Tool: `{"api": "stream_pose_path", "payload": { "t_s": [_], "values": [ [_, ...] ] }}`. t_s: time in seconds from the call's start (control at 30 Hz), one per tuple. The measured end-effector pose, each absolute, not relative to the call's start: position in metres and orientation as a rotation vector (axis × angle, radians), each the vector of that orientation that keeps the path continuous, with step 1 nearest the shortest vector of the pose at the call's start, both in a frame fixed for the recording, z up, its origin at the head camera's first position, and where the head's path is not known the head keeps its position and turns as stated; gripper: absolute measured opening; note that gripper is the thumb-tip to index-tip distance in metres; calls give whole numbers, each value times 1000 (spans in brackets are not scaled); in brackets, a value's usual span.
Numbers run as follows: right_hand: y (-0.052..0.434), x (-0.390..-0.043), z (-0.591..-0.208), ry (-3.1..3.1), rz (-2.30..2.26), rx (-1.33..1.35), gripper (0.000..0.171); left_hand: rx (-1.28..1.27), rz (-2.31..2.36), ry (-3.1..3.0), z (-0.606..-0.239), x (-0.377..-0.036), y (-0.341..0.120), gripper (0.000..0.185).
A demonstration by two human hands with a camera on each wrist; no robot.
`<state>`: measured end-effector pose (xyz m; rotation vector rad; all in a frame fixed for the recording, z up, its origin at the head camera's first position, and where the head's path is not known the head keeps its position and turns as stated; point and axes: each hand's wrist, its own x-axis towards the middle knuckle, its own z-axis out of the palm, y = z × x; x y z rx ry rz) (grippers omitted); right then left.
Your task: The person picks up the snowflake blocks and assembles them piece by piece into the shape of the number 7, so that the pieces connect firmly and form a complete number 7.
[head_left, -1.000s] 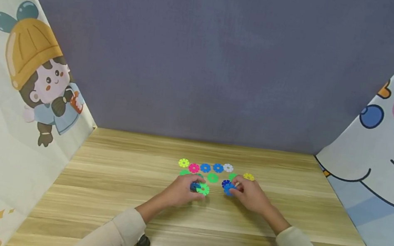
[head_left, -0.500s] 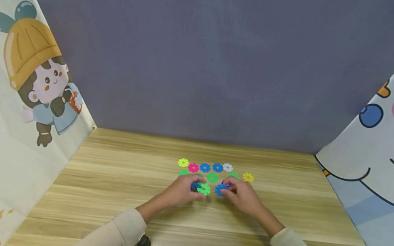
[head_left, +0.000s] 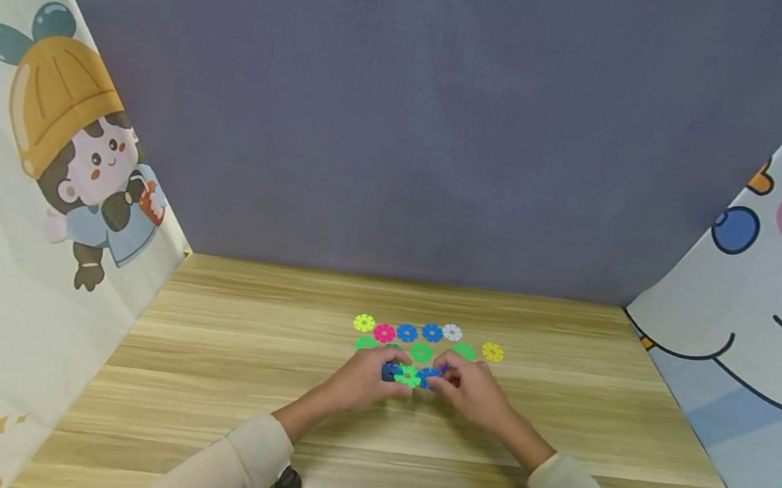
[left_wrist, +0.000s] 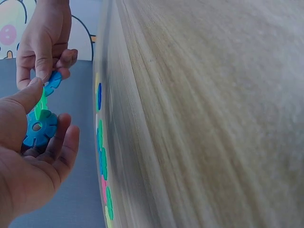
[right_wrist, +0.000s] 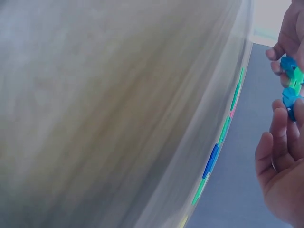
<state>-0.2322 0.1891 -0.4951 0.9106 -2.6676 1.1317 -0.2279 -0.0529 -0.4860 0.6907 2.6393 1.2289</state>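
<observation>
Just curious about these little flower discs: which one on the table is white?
The white disc at the right end of the back row, beside a blue disc. The others on the table are yellow, pink, blue or green.

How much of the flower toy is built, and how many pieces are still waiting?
Done: a blue disc and a green disc look slotted together in the left hand. In hand: the right hand pinches another blue disc against the green one. Left: about nine loose discs lie flat on the table.
</observation>
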Motion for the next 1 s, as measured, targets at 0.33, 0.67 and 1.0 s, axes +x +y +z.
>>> {"api": "stream_pose_path", "payload": {
  "t_s": [0.33,0.67,1.0],
  "values": [
    [181,-230,-495,-2595,1154,859,12,688,1295,2682,-482,-227,-53,47],
    [175,-228,-489,-2515,1178,867,14,721,1336,2719,-477,-227,-50,47],
    [169,-227,-487,-2514,1142,856,16,781,1282,2756,-474,-225,-51,47]
  ]
}}
